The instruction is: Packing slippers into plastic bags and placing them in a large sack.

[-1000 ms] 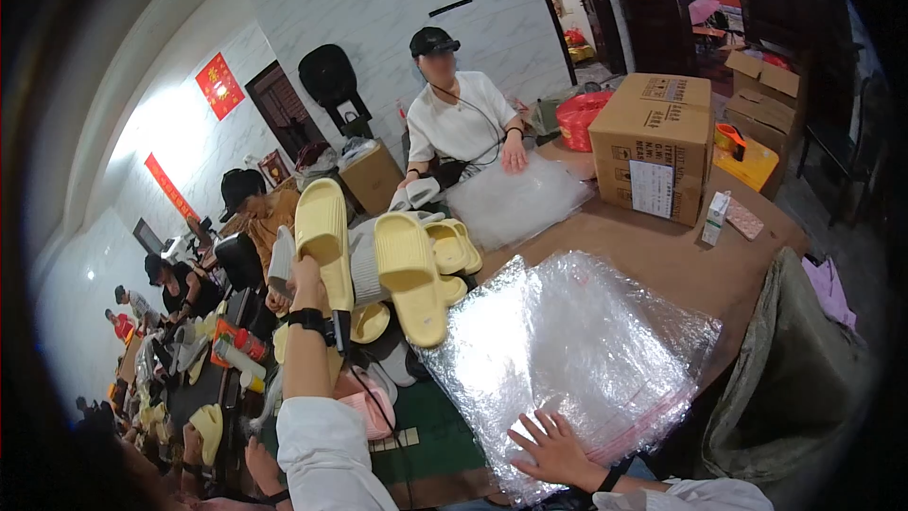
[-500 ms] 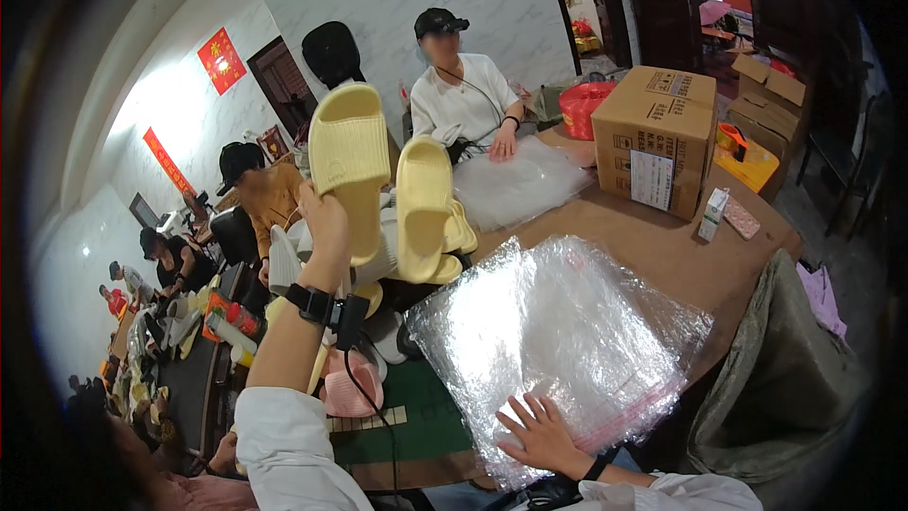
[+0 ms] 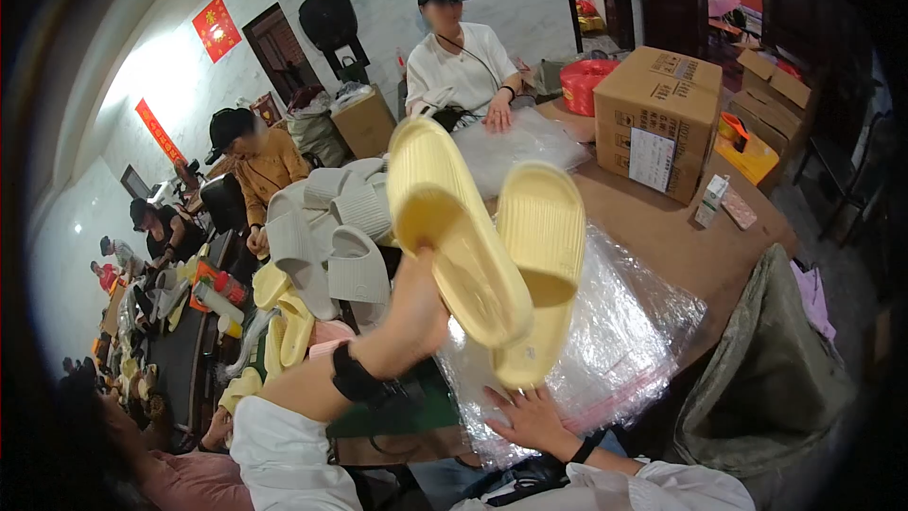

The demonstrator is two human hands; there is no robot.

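My left hand (image 3: 416,308) grips a pair of pale yellow slippers (image 3: 492,241) by their heel ends and holds them up over the table, soles toward me. My right hand (image 3: 532,418) lies flat with fingers spread on the near edge of a stack of clear plastic bags (image 3: 619,345) on the brown table (image 3: 662,227). The slippers hang just above those bags. A black band sits on my left wrist.
A heap of grey-white and yellow slippers (image 3: 326,246) lies to the left. Across the table a person in a white shirt (image 3: 463,61) handles more clear bags (image 3: 520,147). A cardboard box (image 3: 657,118) stands at the right. Other seated people line the left side.
My left hand has swung the yellow slippers from the pile on the left toward the right and nearer to me, over the plastic bags. My right hand stayed on the bags.
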